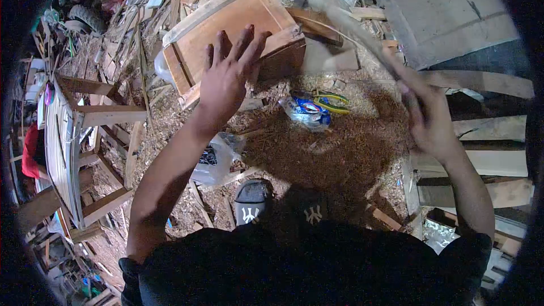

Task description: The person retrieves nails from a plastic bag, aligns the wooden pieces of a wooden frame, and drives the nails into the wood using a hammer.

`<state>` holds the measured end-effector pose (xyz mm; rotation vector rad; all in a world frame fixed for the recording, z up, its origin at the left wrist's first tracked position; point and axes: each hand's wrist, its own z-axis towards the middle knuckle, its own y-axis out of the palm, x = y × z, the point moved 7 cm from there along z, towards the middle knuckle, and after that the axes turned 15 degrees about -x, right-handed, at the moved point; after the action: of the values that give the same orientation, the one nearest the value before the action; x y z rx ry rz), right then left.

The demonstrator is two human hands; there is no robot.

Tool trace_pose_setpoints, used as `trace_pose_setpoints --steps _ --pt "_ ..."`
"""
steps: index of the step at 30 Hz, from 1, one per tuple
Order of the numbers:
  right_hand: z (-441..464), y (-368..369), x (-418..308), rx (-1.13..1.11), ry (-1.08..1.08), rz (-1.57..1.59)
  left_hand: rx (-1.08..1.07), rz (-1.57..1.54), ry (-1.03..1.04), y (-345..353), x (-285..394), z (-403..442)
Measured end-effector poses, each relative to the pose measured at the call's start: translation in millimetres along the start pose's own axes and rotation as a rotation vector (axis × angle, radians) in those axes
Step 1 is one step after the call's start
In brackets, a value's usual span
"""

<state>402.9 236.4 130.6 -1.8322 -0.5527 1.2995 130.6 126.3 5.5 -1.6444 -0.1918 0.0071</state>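
My left hand [229, 73] is over the near side of a wooden box-like frame [207, 20] with a flat panel, its fingers spread. Whether the palm presses on the wood I cannot tell. On the right, my right hand [428, 110] is closed around the handle of a hammer [368, 42], smeared by motion. Its head end reaches up and left, near the far right corner of the frame. Between my hands, yellow-handled pliers [332, 102] lie on the ground beside a blue and clear plastic packet [307, 112].
Sawdust and wood scraps cover the ground. A clear plastic bag [218, 161] with dark contents lies near my shoes [253, 198]. A slatted wooden frame [65, 153] stands at left. Boards [487, 130] are stacked at right, below a large grey panel [447, 11].
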Motion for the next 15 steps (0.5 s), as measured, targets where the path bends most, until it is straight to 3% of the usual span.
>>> trace_pose_setpoints --steps 4,9,13,15 --pt "3 -2 5 0.113 0.008 0.059 -0.018 0.009 -0.012 -3 3 2" --pt "-3 14 10 -0.064 0.096 0.132 -0.01 0.031 -0.031 1 6 -1" --pt "-1 -4 4 -0.031 0.056 0.008 0.024 0.058 -0.063 1 7 -2" --pt "-3 -22 5 0.1 0.275 0.232 0.009 0.055 -0.062 1 7 -2"
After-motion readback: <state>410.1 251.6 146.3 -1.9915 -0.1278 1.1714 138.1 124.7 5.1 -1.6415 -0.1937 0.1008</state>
